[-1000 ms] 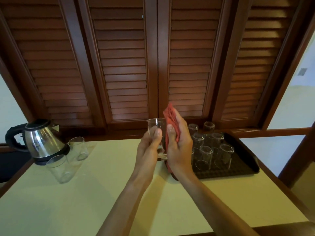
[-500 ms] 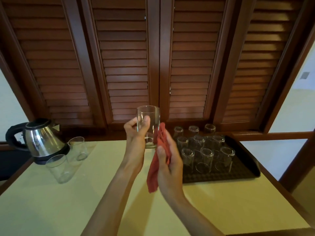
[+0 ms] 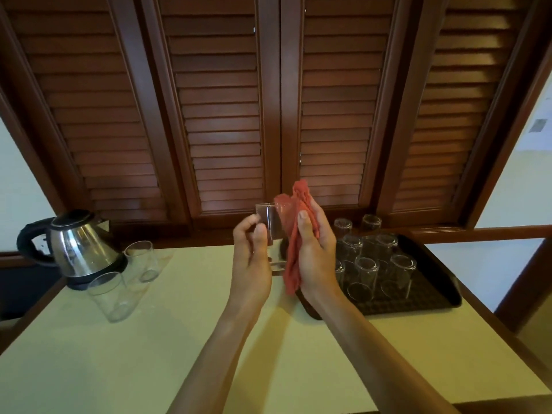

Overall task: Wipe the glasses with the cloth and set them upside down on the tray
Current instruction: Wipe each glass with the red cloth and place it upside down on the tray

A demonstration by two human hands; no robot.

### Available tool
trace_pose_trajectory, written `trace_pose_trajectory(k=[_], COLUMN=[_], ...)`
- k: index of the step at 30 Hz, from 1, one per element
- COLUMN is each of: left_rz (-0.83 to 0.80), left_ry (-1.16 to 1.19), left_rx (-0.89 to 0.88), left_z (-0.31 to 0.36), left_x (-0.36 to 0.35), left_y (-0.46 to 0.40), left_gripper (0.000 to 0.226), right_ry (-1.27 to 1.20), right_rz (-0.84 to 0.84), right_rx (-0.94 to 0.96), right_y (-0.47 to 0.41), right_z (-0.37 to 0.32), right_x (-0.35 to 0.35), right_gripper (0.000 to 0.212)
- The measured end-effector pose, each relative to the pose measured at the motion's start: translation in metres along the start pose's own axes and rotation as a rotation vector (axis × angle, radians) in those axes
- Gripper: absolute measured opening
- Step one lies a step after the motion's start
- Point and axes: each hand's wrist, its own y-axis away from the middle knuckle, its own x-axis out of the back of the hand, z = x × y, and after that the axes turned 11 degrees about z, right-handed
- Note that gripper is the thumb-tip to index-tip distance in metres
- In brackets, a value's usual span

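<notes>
Glass (image 3: 272, 231) sits upright in our left hand (image 3: 251, 264), thumb and fingers curled round it, while our right hand (image 3: 318, 252) clamps the red cloth (image 3: 294, 234) against its side, upturned glasses (image 3: 367, 264) on the tray (image 3: 430, 294) just beyond that hand.

my left hand (image 3: 252, 258) grips an upright glass (image 3: 270, 231) over the bench (image 3: 167, 351); my right hand (image 3: 316, 255) presses the cloth (image 3: 294, 231) against it, beside the tray (image 3: 430, 297).
</notes>
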Motion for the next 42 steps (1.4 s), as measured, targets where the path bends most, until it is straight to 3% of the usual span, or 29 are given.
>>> trace_pose_trajectory(k=[3,7,12,14,19,22,24,28,32,34,38,42], left_rz=[0.043,-0.099,-0.071,-0.07,-0.243,-0.135,-0.061,-0.141,-0.116,-0.097,-0.111,0.051], left_ry=[0.0,-0.028,0.085,0.101,-0.017,0.075,0.128,0.095,0.062,0.047,0.092,0.157], left_rx=[0.018,0.011,0.018,0.037,0.186,0.167,0.109,0.139,0.146,0.093,0.081,0.158], left_z=[0.006,0.011,0.014,0.02,0.011,0.014,0.017,0.01,0.016,0.025,0.021,0.026], left_x=[-0.001,-0.003,0.002,0.006,0.006,0.007,0.01,0.008,0.003,0.004,0.0,-0.007], left_y=[-0.011,0.006,-0.009,-0.019,-0.009,-0.021,-0.023,0.0,-0.006,-0.012,0.004,0.003], left_gripper=[0.037,0.027,0.064,0.065,0.068,0.072,0.062,0.034,0.059,0.048,0.045,0.049], right_ry=[0.07,0.054,0.136,0.163,0.08,0.112,0.131,0.089,0.147,0.195,0.13,0.204], right_rz=[-0.012,0.043,-0.018,-0.037,0.07,0.009,-0.007,0.043,0.012,0.0,0.035,-0.021], right_rx=[0.004,0.006,0.083,0.063,0.052,0.015,-0.018,-0.016,0.051,0.062,0.038,0.082], right_y=[0.033,0.018,0.026,0.04,-0.001,0.028,0.045,0.004,0.025,0.042,0.006,0.027], right_z=[0.008,0.006,0.004,0.009,-0.004,0.0,0.001,-0.014,-0.009,-0.007,-0.015,-0.011], right_x=[0.0,0.001,-0.001,-0.002,-0.005,-0.005,-0.006,-0.003,-0.002,-0.002,0.002,-0.001], right_gripper=[0.037,0.039,0.041,0.042,0.04,0.039,0.038,0.034,0.037,0.045,0.035,0.041])
